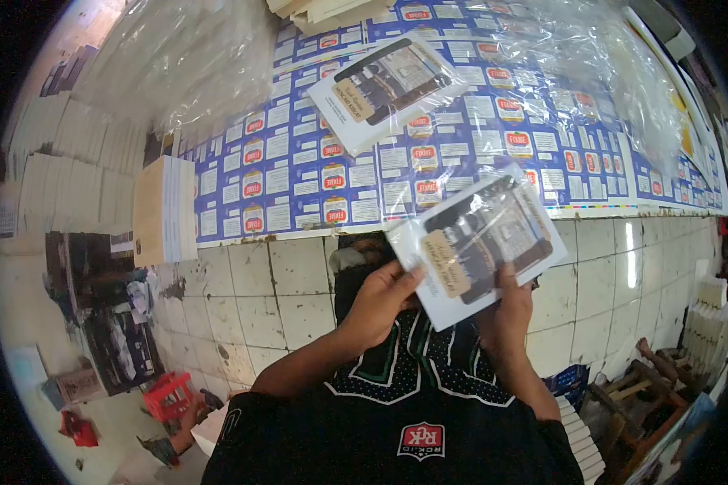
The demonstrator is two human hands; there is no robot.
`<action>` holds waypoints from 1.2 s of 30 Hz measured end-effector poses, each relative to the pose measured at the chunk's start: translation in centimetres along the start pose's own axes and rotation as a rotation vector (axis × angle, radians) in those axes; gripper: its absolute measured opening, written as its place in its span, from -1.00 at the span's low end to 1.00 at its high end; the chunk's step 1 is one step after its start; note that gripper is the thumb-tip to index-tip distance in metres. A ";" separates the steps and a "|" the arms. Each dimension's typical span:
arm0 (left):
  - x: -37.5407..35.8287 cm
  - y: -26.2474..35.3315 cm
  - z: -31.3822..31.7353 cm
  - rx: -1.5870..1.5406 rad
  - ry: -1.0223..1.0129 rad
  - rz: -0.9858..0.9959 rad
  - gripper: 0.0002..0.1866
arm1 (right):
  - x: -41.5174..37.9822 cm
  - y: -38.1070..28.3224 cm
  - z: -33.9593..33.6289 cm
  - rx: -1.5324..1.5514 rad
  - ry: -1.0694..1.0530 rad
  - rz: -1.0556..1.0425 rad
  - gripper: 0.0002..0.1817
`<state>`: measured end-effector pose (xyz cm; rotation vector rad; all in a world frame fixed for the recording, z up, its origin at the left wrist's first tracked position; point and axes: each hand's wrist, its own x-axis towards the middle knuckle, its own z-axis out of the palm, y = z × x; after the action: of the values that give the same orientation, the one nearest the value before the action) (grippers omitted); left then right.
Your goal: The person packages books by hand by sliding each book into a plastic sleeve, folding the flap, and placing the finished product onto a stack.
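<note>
Both my hands hold a white book (pixel 479 242) with a dark photo cover and a tan label, wrapped in clear plastic film. My left hand (pixel 378 303) grips its lower left edge. My right hand (pixel 510 307) grips its bottom edge. A second, matching book (pixel 387 90) lies further off on the blue-and-white printed sheet (pixel 299 170), under loose plastic.
Crumpled clear plastic film (pixel 590 73) covers much of the printed sheet. A stack of books (pixel 166 212) stands at the sheet's left end, with more piles (pixel 65 162) beyond. White tiled floor (pixel 251 299) lies near me. Another person's hand (pixel 190 416) is by a red crate (pixel 168 394).
</note>
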<state>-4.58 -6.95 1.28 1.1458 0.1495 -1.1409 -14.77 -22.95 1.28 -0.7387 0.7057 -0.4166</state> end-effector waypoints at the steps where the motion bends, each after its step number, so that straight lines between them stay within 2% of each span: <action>1: 0.5 -0.4 -0.4 -0.133 0.070 0.078 -0.70 | -0.2 0.1 0.3 -0.014 -0.059 0.022 -0.35; 2: 0.7 -0.3 -0.4 -0.268 0.142 0.157 -0.69 | -0.3 -0.1 -0.1 -0.156 -0.170 0.121 -0.30; 3: 0.6 0.5 -1.0 -0.333 0.122 0.166 -0.68 | -0.8 -1.2 0.1 -0.205 -0.213 0.290 -0.27; 5: -0.3 2.1 -2.1 -0.299 0.092 0.200 -0.68 | -0.2 -2.3 -0.7 -0.284 -0.277 0.233 -0.11; 6: -1.0 2.5 -2.6 -0.254 0.168 0.174 -0.65 | 0.4 -2.9 -1.4 -0.284 -0.277 0.232 -0.11; 8: -1.8 3.0 -4.3 -0.209 0.142 0.151 -0.64 | 2.0 -4.2 -2.9 -0.490 -0.218 -0.240 0.31; 9: -2.0 3.1 -5.2 -0.166 0.120 0.127 -0.62 | 3.0 -5.2 -3.5 -0.498 -0.482 -0.158 0.37; 11: -2.0 3.1 -5.7 -0.146 0.085 0.106 -0.62 | 4.1 -6.4 -2.8 -0.832 -0.765 -0.220 0.39; 14: -1.5 3.2 -4.9 -0.095 0.114 0.105 -0.61 | 5.3 -6.9 -1.7 -0.990 -0.718 -0.124 0.33; 15: -1.4 3.2 -4.2 -0.133 0.185 0.093 -0.58 | 5.6 -6.9 -1.7 -0.993 -0.732 -0.131 0.33; 17: -1.9 3.7 -2.8 -0.178 0.266 0.082 -0.55 | 5.2 -6.5 -2.7 -0.807 -0.590 -0.024 0.18; 18: -2.6 4.3 -1.8 0.076 0.312 0.104 -0.48 | 4.9 -6.4 -2.7 -0.651 -0.572 -0.002 0.08; 19: -3.2 4.6 -1.2 0.331 0.352 0.124 -0.40 | 4.7 -6.2 -3.0 -0.652 -0.576 0.001 0.08; 20: -3.9 4.6 -1.6 0.564 0.256 0.090 -0.21 | 4.5 -6.2 -3.3 -0.671 -0.538 0.005 0.06; 21: -4.4 4.1 -0.9 0.557 0.261 0.094 -0.21 | 4.5 -6.3 -3.3 -0.693 -0.504 0.009 0.05; 22: -4.7 3.6 -0.1 0.404 0.178 0.229 -0.14 | 4.3 -6.4 -2.7 -0.697 -0.513 0.009 0.05; 23: -4.9 3.4 0.3 0.251 0.093 0.364 -0.06 | 3.7 -6.5 -1.2 -0.800 -0.443 -0.167 -0.02; 24: -4.9 3.2 0.1 0.325 0.073 0.364 0.03 | 3.5 -6.5 -0.4 -0.895 -0.371 -0.342 -0.09; 25: -4.9 3.4 0.0 0.323 0.085 0.365 0.03 | 3.7 -6.4 -0.6 -0.893 -0.383 -0.337 -0.09; 27: -4.5 4.2 -0.3 0.545 0.235 0.172 0.07 | 4.3 -5.9 -1.4 -1.136 -0.337 -0.331 -0.25; 28: -4.3 3.9 0.2 0.409 0.291 0.354 0.06 | 4.5 -5.6 -1.4 -1.009 -0.248 -0.260 -0.42; 29: -4.3 4.2 0.1 0.413 0.288 0.358 0.06 | 4.7 -5.4 -1.5 -1.006 -0.247 -0.265 -0.42; 31: -4.2 4.8 -0.3 0.905 0.311 0.438 0.03 | 5.1 -5.2 -1.7 -0.964 -0.229 -0.333 -0.50; 32: -3.9 4.9 -0.1 0.856 0.403 0.414 -0.06 | 5.3 -5.5 -1.4 -0.962 -0.231 -0.341 -0.50; 33: -3.4 4.7 -0.3 0.859 0.405 0.420 -0.06 | 5.5 -5.8 -1.0 -1.109 -0.200 -0.368 -0.45; 35: -2.6 3.7 -1.2 0.848 0.620 0.343 -0.29 | 5.5 -6.5 0.1 -1.404 -0.135 -0.407 -0.36; 36: -2.5 3.6 -1.0 0.918 0.673 0.334 -0.57 | 5.4 -7.0 1.5 -1.469 -0.108 -0.521 -0.31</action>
<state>-2.54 -4.76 4.66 2.2540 -0.0695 -0.4557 -10.63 -30.10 4.88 -2.3432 0.6374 -0.2646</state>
